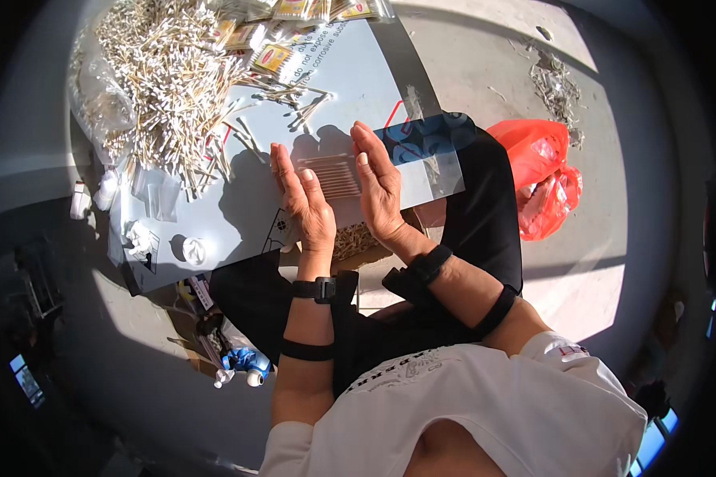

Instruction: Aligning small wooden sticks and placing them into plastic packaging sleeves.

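A row of cotton swabs [332, 176] lies side by side on the grey board [250, 226], between my two hands. My left hand [306, 203] stands at the left ends of the row, fingers stretched out and together. Facing it at the right ends is my right hand [380, 187], its fingers straight as well. Neither hand is wrapped round anything; whether the palms touch the swab tips I cannot tell. Beyond my left hand rises a big heap of loose cotton swabs [171, 75], with several stray ones scattered along its near edge.
Flat packets with yellow and red labels [272, 60] lie at the board's far side. Clear plastic film [103, 107] edges the heap. Crumpled white wads [193, 251] sit near left. A blue translucent sheet [426, 141] lies right; a red plastic bag [542, 179] rests on the floor.
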Available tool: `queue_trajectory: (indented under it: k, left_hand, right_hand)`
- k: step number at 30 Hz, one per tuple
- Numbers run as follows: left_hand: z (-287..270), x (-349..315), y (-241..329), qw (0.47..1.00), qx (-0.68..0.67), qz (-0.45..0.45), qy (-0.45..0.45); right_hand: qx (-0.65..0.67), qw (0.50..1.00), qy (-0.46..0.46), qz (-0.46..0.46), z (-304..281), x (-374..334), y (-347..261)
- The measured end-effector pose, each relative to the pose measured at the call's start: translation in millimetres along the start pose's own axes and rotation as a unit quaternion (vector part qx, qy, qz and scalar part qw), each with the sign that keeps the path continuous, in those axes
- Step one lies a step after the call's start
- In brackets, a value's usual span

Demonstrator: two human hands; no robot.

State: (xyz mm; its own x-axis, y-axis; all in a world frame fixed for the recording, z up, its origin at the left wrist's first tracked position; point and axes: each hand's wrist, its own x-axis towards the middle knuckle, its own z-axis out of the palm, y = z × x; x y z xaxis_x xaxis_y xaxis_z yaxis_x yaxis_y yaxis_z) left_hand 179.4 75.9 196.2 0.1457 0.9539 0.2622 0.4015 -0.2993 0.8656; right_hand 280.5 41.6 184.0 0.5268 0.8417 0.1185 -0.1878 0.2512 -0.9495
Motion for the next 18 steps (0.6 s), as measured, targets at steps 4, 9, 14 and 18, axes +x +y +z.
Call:
queue_trajectory:
  k: [4, 9, 14, 18]
  left_hand:
    - [15, -1, 7, 0.998, -0.065, -0.001, -0.026]
    - [0, -5, 3, 1.0, 0.001, 0.021, -0.009]
    - [-18, -14, 5, 0.955, 0.261, 0.069, -0.122]
    - [-19, -18, 1, 0.93, 0.332, 0.071, -0.143]
  right_hand:
    - [0.042, 0.998, 0.001, 0.042, 1, 15, 4]
    - [-0.285, 0.956, -0.071, -0.006, -25, 40, -13]
    - [-0.429, 0.88, -0.184, -0.086, -32, 56, -23]
    - [-0.499, 0.807, -0.25, -0.194, -26, 68, -22]
